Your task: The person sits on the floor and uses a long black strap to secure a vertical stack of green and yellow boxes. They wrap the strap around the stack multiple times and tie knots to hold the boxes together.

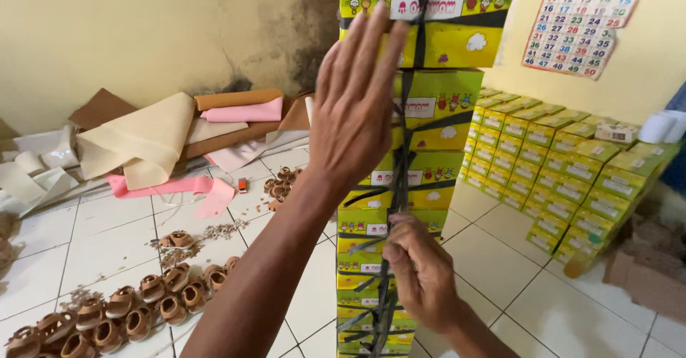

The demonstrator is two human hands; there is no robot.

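A tall stack of yellow-green cardboard boxes (pixel 457 40) stands upright in front of me, bound by a dark strap (pixel 401 165) that runs down its front. My left hand (pixel 355 104) is raised with flat, spread fingers against the upper boxes beside the strap. Lower down, my right hand (pixel 421 272) is closed around the dark strap where several strands gather.
More yellow-green boxes (pixel 564 179) lie stacked in slanted rows at the right, under a wall calendar (pixel 582 18). Small brown sandals (pixel 128 311) sit in rows on the white tiled floor at the lower left. Sheets of beige and pink material (pixel 164 140) are heaped by the wall.
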